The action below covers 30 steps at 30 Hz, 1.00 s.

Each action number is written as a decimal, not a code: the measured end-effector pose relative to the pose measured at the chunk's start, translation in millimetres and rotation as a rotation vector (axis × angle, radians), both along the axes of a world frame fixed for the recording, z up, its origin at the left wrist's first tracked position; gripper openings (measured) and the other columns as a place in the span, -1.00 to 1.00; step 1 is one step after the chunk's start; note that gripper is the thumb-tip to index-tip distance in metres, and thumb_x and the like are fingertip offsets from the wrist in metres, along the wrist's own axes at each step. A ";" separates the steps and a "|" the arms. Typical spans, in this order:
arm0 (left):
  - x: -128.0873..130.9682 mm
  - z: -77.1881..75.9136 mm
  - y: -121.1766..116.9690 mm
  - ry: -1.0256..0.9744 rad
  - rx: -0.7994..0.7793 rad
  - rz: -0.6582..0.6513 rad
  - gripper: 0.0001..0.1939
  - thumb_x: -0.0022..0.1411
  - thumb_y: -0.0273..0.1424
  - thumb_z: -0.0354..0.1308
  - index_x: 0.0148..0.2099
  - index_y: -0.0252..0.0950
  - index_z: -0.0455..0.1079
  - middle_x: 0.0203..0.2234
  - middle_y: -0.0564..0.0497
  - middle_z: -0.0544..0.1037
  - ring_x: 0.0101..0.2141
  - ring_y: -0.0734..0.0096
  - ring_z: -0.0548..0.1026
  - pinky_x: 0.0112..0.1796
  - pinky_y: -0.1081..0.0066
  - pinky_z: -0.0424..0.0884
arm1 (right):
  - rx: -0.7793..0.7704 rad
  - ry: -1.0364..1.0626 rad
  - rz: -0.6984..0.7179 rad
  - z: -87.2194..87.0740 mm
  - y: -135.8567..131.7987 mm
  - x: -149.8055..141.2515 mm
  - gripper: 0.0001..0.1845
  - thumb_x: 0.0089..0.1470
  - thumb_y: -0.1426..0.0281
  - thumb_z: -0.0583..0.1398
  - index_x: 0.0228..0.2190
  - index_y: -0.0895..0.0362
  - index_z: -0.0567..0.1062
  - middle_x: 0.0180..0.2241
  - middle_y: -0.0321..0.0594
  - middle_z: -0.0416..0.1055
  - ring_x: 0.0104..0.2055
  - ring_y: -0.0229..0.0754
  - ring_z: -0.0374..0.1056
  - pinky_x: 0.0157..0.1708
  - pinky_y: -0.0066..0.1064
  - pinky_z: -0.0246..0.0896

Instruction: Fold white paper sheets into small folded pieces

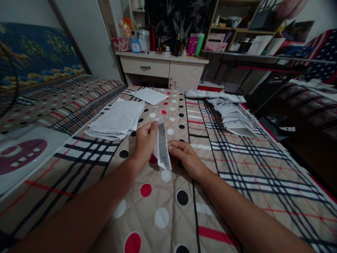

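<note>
Forearms (105,200) reach in from the near edge of the bed (168,196), and you've got the folded paper (163,146) up in the middle, writing towards its near end! Your left hand (144,142) clamps its left side, thumb across the upper part; your right hand (188,158) is at the right edge, fingers drawn together, though whether they truly nip the paper, I can't tell. Out towards the left edge, a pile of flat sheets (118,117); one white sheet (150,96) near the far edge; and by the far right corner, a fanned row of folded papers (231,114)! Looks like you're working the fold by hand, and the next move seems to call for a steady left hold and light, even right-hand pressure
</note>
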<state>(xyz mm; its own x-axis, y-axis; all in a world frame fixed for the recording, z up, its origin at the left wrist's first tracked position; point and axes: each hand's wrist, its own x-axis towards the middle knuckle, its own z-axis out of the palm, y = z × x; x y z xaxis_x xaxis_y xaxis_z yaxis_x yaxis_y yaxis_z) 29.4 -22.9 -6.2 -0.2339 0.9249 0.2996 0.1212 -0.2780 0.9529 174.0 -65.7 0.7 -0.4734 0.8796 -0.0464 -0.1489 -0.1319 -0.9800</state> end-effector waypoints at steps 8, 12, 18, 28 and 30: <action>4.3 -3.7 -4.0 0.208 0.131 -0.105 -0.82 0.33 -0.33 0.05 -0.13 -0.31 0.38 -0.44 0.05 0.47 -0.46 0.51 0.42 -0.42 0.52 0.35 | 0.182 -0.054 -0.298 -4.8 6.5 -4.3 -0.80 -0.05 0.31 0.27 -0.53 0.14 0.37 -0.55 -0.36 0.29 -0.54 -0.33 0.19 -0.52 -0.50 0.10; 7.3 -1.1 -10.1 0.524 0.409 -0.128 -0.48 0.25 -0.57 0.03 0.23 -0.18 0.20 0.10 -0.13 0.39 -0.04 0.34 0.47 -0.07 0.30 0.46 | 0.348 -0.298 -0.639 -6.3 13.7 4.7 -0.81 -0.07 0.35 0.23 -0.59 0.13 0.34 -0.63 -0.41 0.20 -0.59 -0.36 0.08 -0.58 -0.50 -0.03; 8.4 6.5 -19.5 0.988 0.678 -0.116 -0.66 0.25 -0.61 0.03 -0.02 -0.19 0.45 0.28 -0.11 0.20 0.24 0.12 0.22 0.16 0.08 0.27 | 0.541 -0.508 -0.783 -5.0 15.7 14.4 -0.85 -0.06 0.41 0.19 -0.60 0.12 0.36 -0.65 -0.42 0.21 -0.59 -0.36 0.08 -0.57 -0.48 -0.03; 4.4 10.6 -19.6 1.242 0.471 -0.085 -0.69 0.15 -0.57 0.18 -0.09 -0.17 0.55 0.24 -0.17 0.27 0.12 -0.02 0.33 -0.04 0.05 0.41 | 0.466 -0.417 -0.716 -6.5 14.8 14.6 -0.85 -0.06 0.40 0.20 -0.60 0.12 0.36 -0.65 -0.40 0.22 -0.57 -0.33 0.11 -0.55 -0.46 -0.01; 3.1 11.8 -18.6 1.269 0.436 -0.107 -0.70 0.11 -0.58 0.21 -0.13 -0.17 0.57 0.15 -0.19 0.36 0.07 -0.02 0.37 -0.10 0.09 0.46 | 0.461 -0.425 -0.719 -6.9 16.1 16.1 -0.86 -0.08 0.42 0.20 -0.61 0.12 0.36 -0.65 -0.41 0.21 -0.58 -0.34 0.10 -0.56 -0.47 -0.02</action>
<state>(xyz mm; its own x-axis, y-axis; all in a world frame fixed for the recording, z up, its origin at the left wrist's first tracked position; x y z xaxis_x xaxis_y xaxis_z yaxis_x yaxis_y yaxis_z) 32.5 -41.5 5.5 0.4894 0.6955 0.5260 0.8061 -0.5910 0.0315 190.1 -49.6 -6.2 0.1642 0.9283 0.3337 0.3362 0.2654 -0.9036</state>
